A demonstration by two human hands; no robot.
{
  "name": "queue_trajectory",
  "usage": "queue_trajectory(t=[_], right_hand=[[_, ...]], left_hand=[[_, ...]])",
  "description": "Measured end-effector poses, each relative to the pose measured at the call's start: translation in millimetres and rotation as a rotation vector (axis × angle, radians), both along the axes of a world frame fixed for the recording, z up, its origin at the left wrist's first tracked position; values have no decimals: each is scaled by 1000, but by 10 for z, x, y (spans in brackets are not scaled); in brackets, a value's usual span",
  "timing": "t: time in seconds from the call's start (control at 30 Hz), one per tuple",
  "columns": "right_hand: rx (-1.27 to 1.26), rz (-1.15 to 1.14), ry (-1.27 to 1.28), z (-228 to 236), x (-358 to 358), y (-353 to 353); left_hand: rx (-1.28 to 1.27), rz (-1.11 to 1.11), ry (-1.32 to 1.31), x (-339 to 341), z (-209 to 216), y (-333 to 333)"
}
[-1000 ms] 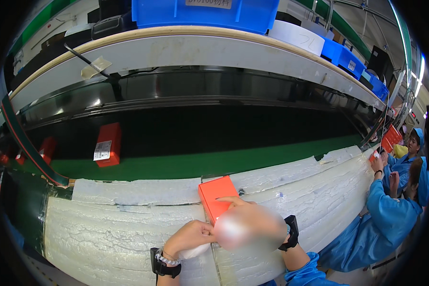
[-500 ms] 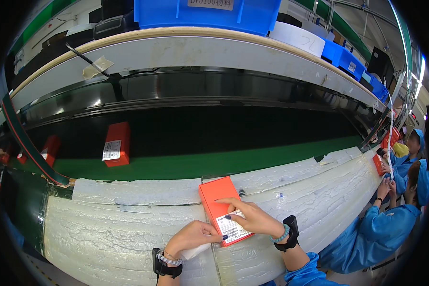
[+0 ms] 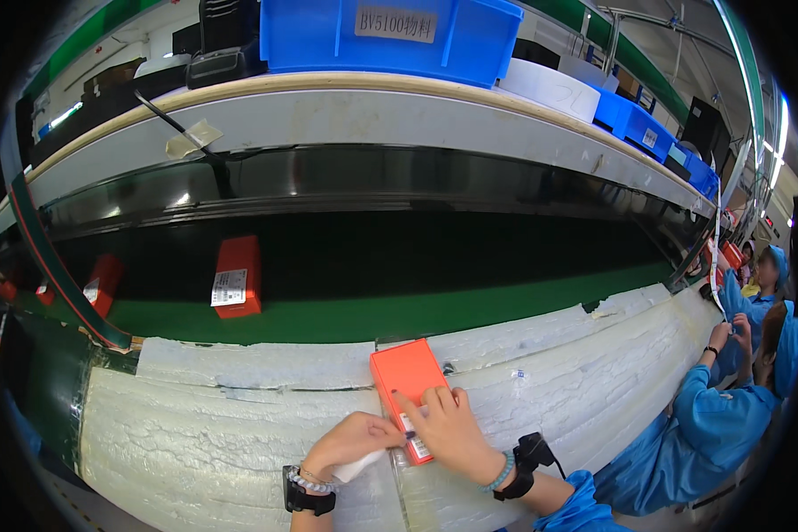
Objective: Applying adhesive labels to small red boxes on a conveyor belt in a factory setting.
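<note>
A red box [image 3: 408, 365] lies flat on the padded bench top in front of me, slightly tilted, with a white printed label at its near end. My right hand [image 3: 450, 436] rests over the box's near part, fingers spread, and covers most of the label. At the label's left edge, my left hand [image 3: 356, 438] has thumb and forefinger pinched together, touching the box or the label. A crumpled white piece [image 3: 361, 465], paper or cloth, is tucked under that hand's other fingers.
Beyond the bench runs a green conveyor belt [image 3: 346, 317] carrying a red labelled box [image 3: 238, 277] and more red boxes at far left. Above it, a shelf [image 3: 355, 106] bears a blue bin [image 3: 390, 40]. Co-workers in blue [image 3: 714, 417] sit at right.
My right hand has moved down and left across the label, hiding most of it. My left hand has hardly moved. The belt boxes appear farther right; the view has tilted slightly too.
</note>
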State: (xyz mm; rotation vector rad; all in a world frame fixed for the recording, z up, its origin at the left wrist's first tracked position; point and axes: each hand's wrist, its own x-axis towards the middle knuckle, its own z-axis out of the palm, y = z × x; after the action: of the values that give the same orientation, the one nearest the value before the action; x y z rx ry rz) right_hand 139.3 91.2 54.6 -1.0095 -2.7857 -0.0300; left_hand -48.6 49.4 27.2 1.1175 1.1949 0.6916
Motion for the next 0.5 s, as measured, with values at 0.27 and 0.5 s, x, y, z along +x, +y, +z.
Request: queue_trajectory(t=[0.27, 0.5], right_hand=[[-29, 281, 205, -113, -13, 199], [18, -211, 179, -157, 1335, 732]], left_hand=[[172, 676, -296, -126, 159, -11], [366, 880, -332, -65, 28, 56]])
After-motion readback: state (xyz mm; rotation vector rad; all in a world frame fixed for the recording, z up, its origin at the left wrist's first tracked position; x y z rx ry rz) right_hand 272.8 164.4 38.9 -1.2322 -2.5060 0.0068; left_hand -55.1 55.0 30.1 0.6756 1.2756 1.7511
